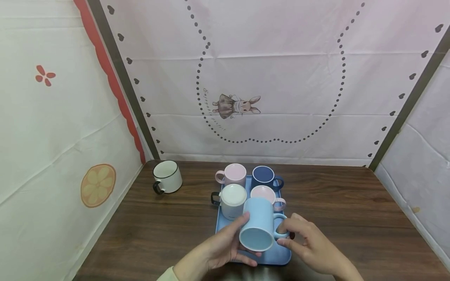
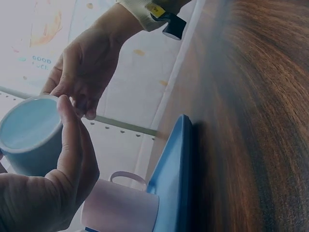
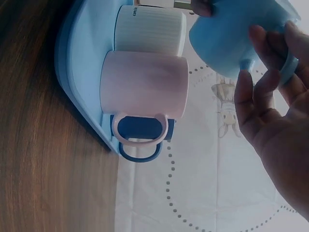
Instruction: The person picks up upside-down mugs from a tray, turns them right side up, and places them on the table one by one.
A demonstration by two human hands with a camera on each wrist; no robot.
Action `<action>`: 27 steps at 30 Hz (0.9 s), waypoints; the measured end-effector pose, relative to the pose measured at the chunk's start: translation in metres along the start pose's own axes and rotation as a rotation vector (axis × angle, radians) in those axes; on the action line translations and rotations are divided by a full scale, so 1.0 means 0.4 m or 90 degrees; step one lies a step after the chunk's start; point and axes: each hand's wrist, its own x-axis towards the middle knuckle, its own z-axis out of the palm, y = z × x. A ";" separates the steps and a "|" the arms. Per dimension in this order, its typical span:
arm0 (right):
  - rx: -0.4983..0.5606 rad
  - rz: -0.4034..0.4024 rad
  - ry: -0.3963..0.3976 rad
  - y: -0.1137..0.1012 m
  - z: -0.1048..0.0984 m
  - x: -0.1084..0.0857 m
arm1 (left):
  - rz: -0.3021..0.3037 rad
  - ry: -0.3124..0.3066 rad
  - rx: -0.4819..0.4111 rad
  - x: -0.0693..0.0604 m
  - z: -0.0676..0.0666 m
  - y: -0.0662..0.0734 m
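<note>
A light blue mug (image 1: 258, 218) is held tilted above the near part of the light blue tray (image 1: 277, 255), one round end facing the person. My left hand (image 1: 225, 244) grips its body, thumb on the left side and fingers beneath. At the handle, my right hand (image 1: 309, 242) pinches with curled fingers, seen also in the right wrist view. On the tray behind the mug stand a white mug with a black handle (image 1: 233, 201), a pink mug (image 1: 263, 192), another pink mug (image 1: 234, 174) and a navy mug (image 1: 262, 176). Part of the nearer pink mug is hidden by the blue one.
A white mug with a dark rim and black handle (image 1: 168, 177) stands on the wooden table (image 1: 337, 203) at the back left, apart from the tray. Printed white cloth (image 1: 288, 86) hangs behind the table and along both sides.
</note>
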 end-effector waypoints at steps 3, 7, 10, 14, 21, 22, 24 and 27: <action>-0.010 -0.001 -0.004 0.001 0.003 0.000 | 0.007 0.013 0.007 0.003 0.002 -0.001; -0.029 0.004 -0.007 0.003 0.007 0.000 | 0.015 0.031 0.022 0.005 0.002 -0.003; -0.045 0.006 -0.012 0.006 0.008 -0.001 | 0.021 0.057 0.051 0.007 0.002 -0.005; -0.060 0.023 -0.023 0.007 0.008 -0.003 | 0.041 0.093 0.095 0.011 0.003 -0.011; -0.083 0.029 -0.006 0.005 -0.003 -0.005 | 0.079 0.109 0.129 0.018 0.001 -0.018; -0.083 0.026 0.004 0.004 -0.006 -0.004 | 0.084 0.113 0.135 0.018 0.001 -0.019; -0.070 0.022 0.023 0.003 -0.012 -0.004 | 0.095 0.123 0.144 0.020 0.000 -0.020; -0.028 0.011 0.045 0.004 -0.017 -0.004 | 0.112 0.134 0.155 0.021 0.001 -0.021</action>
